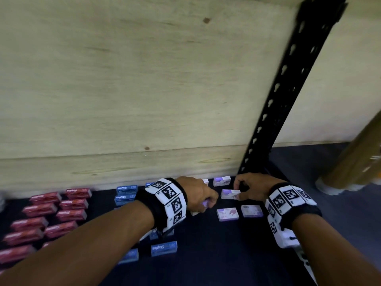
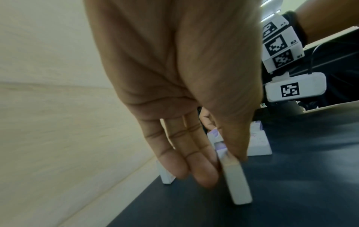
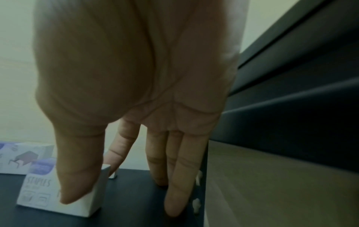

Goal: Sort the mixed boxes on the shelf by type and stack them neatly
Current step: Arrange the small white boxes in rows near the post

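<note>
Small white-and-purple staple boxes lie at the right of the dark shelf (image 1: 206, 254). My left hand (image 1: 207, 201) pinches one white-and-purple box (image 1: 205, 203) between thumb and fingers; in the left wrist view that box (image 2: 236, 181) stands on edge, touching the shelf. My right hand (image 1: 239, 193) grips another white-and-purple box (image 1: 229, 194), thumb on its near side and index finger behind, with the box (image 3: 58, 192) resting on the shelf. Two more white boxes (image 1: 227, 214) (image 1: 252, 211) lie flat nearer me. One more white box (image 1: 221, 181) stands against the back wall.
Red boxes (image 1: 51, 211) are grouped in rows at the left. Blue staple boxes (image 1: 126, 194) stand in the middle, with others (image 1: 164, 248) under my left forearm. A plywood back wall (image 1: 123, 100) and a black slotted upright (image 1: 274, 104) bound the shelf.
</note>
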{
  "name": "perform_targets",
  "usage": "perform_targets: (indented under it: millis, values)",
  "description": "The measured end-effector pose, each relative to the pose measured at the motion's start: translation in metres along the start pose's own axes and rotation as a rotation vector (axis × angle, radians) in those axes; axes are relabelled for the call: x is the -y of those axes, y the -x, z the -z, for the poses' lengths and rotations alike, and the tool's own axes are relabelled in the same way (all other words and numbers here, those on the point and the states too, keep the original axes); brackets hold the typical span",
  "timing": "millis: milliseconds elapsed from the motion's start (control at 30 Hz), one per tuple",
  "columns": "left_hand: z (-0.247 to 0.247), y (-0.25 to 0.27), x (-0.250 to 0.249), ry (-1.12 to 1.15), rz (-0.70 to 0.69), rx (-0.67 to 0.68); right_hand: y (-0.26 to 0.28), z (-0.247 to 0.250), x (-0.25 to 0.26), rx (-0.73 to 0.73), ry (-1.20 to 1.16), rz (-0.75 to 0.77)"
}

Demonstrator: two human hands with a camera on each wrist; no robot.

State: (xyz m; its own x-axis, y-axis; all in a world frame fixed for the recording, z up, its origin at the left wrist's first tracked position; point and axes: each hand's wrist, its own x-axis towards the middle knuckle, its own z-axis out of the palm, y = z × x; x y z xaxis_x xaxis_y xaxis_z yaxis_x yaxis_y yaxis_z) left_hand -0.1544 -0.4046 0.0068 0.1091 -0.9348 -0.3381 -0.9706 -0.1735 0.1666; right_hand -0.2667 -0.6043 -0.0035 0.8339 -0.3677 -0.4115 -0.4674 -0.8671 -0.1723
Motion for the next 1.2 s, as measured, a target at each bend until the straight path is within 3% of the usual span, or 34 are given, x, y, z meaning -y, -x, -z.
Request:
perform_targets:
  millis: [233,633,967,1200]
  values:
    - [0.004,0.001,-0.001,0.029,0.081,0.077,0.004,0.001,0.003,0.007,0.005,-0.052]
    - [-0.001,-0.002,0.008,-0.18,0.209,-0.069,0.007,0.001,0.009,-0.009,0.033,-0.043]
    - [-0.004,-0.005,0.005,-0.207,0.303,0.031,0.003,0.001,0.011,-0.004,0.024,-0.083]
    - [-0.004,-0.01,0.009,-0.205,0.324,-0.017,-0.001,0.0,0.012,-0.012,0.036,-0.067]
